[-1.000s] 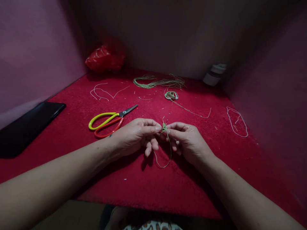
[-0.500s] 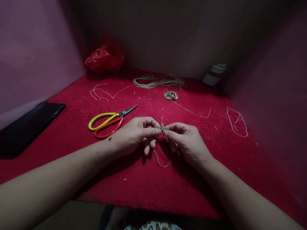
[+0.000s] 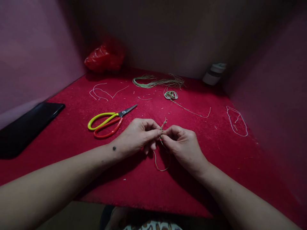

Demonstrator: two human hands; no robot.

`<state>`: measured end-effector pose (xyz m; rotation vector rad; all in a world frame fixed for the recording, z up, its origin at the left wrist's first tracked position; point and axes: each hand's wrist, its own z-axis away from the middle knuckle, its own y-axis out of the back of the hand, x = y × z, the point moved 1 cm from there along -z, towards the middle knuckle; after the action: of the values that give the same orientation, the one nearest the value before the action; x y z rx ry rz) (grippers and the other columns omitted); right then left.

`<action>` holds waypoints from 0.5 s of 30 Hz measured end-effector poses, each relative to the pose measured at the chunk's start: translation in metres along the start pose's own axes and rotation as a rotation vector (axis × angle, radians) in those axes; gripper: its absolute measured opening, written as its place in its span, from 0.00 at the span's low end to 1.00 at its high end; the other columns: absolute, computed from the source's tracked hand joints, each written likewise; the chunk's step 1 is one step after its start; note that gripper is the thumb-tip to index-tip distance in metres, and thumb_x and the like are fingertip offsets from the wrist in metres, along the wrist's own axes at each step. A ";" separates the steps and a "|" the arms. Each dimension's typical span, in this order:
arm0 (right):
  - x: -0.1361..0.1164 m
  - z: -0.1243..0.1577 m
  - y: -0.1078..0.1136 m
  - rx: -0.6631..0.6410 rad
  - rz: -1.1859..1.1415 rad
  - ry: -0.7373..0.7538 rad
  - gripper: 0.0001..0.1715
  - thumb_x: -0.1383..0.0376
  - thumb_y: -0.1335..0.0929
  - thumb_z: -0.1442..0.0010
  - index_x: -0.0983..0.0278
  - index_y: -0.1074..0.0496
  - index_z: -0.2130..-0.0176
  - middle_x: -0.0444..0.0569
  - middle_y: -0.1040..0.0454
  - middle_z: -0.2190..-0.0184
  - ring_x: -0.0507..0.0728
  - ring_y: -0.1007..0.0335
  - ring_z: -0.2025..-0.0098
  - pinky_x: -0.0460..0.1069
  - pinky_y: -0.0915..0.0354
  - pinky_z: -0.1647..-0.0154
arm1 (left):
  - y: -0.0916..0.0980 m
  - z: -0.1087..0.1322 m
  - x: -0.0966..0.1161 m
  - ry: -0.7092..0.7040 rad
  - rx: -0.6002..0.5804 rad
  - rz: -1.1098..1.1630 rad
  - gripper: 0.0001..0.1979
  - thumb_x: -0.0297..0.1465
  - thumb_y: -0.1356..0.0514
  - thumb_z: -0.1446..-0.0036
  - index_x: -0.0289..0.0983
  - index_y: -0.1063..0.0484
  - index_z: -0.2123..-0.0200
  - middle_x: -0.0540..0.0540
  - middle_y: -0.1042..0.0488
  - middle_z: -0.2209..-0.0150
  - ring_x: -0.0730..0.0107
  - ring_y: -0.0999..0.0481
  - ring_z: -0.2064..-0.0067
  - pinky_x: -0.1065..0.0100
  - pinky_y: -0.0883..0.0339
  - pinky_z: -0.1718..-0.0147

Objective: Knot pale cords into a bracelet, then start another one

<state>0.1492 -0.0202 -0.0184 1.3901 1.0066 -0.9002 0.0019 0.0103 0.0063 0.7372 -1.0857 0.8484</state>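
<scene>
Fingers (image 3: 153,134) pinch the green cord (image 3: 163,124) between their tips.

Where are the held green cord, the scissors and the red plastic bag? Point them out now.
Held green cord (image 3: 164,122), head view: near its upper end.
Scissors (image 3: 123,112), head view: the pivot.
Red plastic bag (image 3: 103,59), head view: middle of its front.

Red tabletop (image 3: 144,191): scissors (image 3: 123,112), cords (image 3: 153,84) (greenish)
</scene>
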 end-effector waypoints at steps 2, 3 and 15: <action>-0.001 0.000 0.000 0.007 0.001 -0.006 0.08 0.63 0.32 0.47 0.66 0.29 0.74 0.43 0.32 0.82 0.47 0.42 0.80 0.42 0.45 0.80 | -0.001 0.001 0.000 0.006 -0.002 0.024 0.05 0.29 0.45 0.44 0.33 0.34 0.70 0.51 0.31 0.84 0.75 0.33 0.86 0.76 0.40 0.88; -0.002 0.000 0.001 0.008 -0.007 -0.014 0.08 0.64 0.32 0.47 0.66 0.29 0.74 0.43 0.31 0.82 0.47 0.42 0.80 0.42 0.44 0.80 | -0.001 0.001 0.000 0.002 -0.003 0.035 0.05 0.29 0.45 0.43 0.33 0.35 0.70 0.51 0.31 0.84 0.75 0.33 0.86 0.76 0.40 0.88; -0.003 -0.001 0.002 -0.008 -0.023 -0.060 0.09 0.62 0.33 0.47 0.65 0.31 0.75 0.43 0.34 0.83 0.47 0.43 0.81 0.43 0.45 0.80 | 0.000 -0.002 -0.004 -0.012 -0.062 0.096 0.08 0.32 0.41 0.46 0.34 0.36 0.67 0.49 0.28 0.82 0.72 0.29 0.84 0.75 0.37 0.87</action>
<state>0.1498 -0.0189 -0.0152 1.3393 0.9820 -0.9485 0.0017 0.0112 0.0019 0.6436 -1.1608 0.8886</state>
